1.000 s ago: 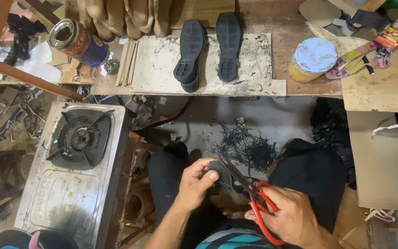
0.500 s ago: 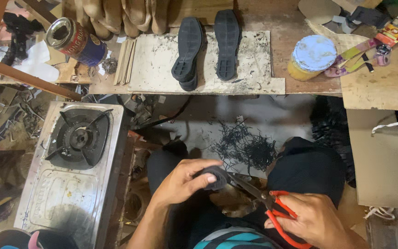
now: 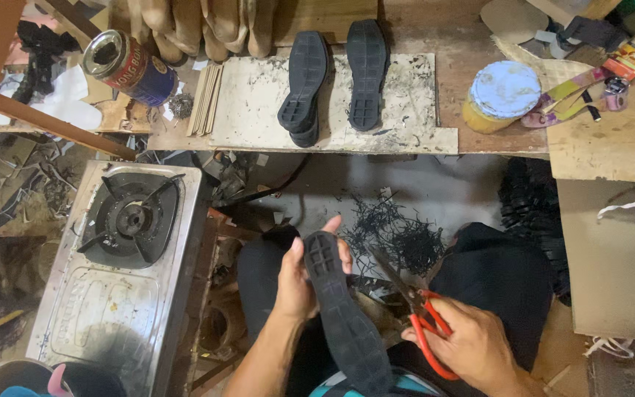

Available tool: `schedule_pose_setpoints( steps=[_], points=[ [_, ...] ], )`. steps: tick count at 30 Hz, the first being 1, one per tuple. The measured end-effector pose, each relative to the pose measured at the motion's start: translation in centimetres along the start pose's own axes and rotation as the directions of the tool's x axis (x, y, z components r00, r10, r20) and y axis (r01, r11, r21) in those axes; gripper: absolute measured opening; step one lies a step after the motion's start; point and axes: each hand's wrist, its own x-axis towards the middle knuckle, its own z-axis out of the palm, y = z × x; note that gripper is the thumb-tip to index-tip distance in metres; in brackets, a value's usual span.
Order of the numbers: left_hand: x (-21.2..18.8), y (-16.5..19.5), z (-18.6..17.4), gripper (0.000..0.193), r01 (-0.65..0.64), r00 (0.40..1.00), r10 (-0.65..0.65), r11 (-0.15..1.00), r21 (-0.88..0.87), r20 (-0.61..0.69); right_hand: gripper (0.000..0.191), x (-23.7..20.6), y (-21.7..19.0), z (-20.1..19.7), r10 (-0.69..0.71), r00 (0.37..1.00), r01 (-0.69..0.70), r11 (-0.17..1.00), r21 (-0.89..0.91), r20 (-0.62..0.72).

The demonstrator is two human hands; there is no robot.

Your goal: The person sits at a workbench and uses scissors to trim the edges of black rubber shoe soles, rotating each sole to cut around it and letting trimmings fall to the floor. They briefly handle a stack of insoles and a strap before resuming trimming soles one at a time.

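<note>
left hand (image 3: 297,283): wrapped around the black sole (image 3: 339,309), thumb on the near side, fingers behind it; sole stands on edge over the lap, tread facing up at the camera.
right hand (image 3: 472,349): closed through the red handles of the scissors (image 3: 413,312); blades point up-left, just beside the sole, not touching it as far as I can tell.
risk, cut: blade tips sit near the left fingers; a slip along the sole edge could nick them.
risk, trim: sole is held one-handed and unsupported; if it twists, the cut would likely wander.
risk, debris: black trimmings (image 3: 395,235) piled on the floor between the knees, gas stove (image 3: 130,220) close by; scraps could drift there.
tin (image 3: 123,65): round can, blue body with red band, lying tilted at the worktop (image 3: 420,140) left end.
tub (image 3: 503,95): yellow, pale blue lid, right side.
packet (image 3: 632,55): red-orange card, far right.
finished soles (image 3: 332,73): two, black, tread up, on the white board.
</note>
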Motion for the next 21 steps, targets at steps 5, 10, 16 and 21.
schedule_pose_setpoints(
  steps=[5,10,16,21],
  points=[
    [0.1,-0.9,1.2,0.076,0.075,0.995,-0.077,0.997,-0.018,-0.066,0.048,0.5,-1.3,0.8,-0.185,0.972,0.168,0.978,-0.122,-0.143],
    [0.0,-0.7,1.7,0.074,0.141,0.984,-0.137,0.99,0.029,-0.114,0.053,1.1,-1.8,0.8,-0.193,0.967,0.145,0.953,-0.265,-0.166],
    [-0.1,-0.7,2.6,0.072,0.189,0.981,-0.189,0.982,0.011,-0.045,0.048,1.6,-2.1,0.4,-0.279,0.939,0.225,0.941,-0.251,-0.203],
    [-0.1,0.5,2.4,0.073,0.222,0.974,-0.223,0.975,0.025,0.052,0.045,1.5,-1.9,-0.5,-0.283,0.951,0.238,0.926,-0.294,-0.122]
  ],
)
